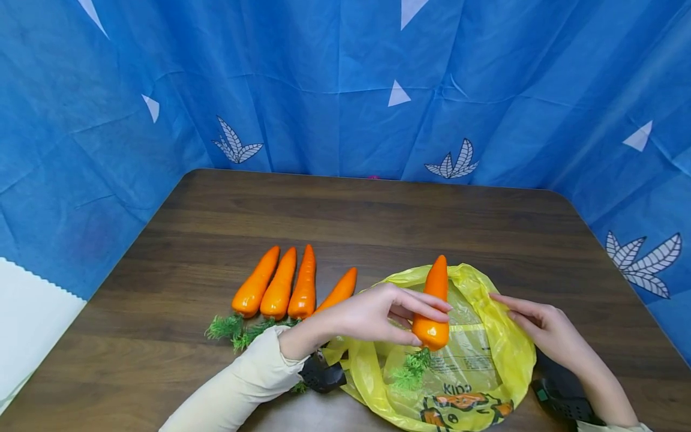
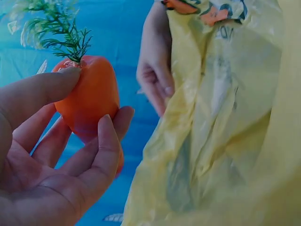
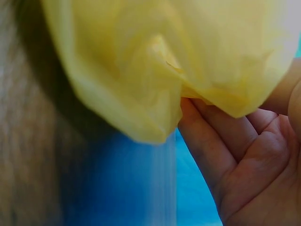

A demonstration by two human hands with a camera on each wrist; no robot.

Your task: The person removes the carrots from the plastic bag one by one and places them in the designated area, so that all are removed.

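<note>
My left hand (image 1: 380, 315) grips an orange toy carrot (image 1: 436, 333) with a green leafy top (image 1: 412, 369), its tip pointing away from me. In the left wrist view the thumb presses near the leaf end and the fingertips curl round the far side of the carrot (image 2: 89, 94). It is over the wide mouth of a yellow plastic bag (image 1: 515, 360), whose see-through inside shows print. At the bag's right rim, my right hand (image 1: 553, 330) pinches the plastic; in the right wrist view the folded film (image 3: 141, 94) partly covers its fingers (image 3: 207, 136).
Left of the bag, several more carrots (image 1: 278, 291) lie side by side on the brown wooden table (image 1: 345, 210), one partly behind my left forearm. A blue patterned cloth (image 1: 324, 90) hangs round the table. A white sheet (image 1: 32, 324) shows at the left edge.
</note>
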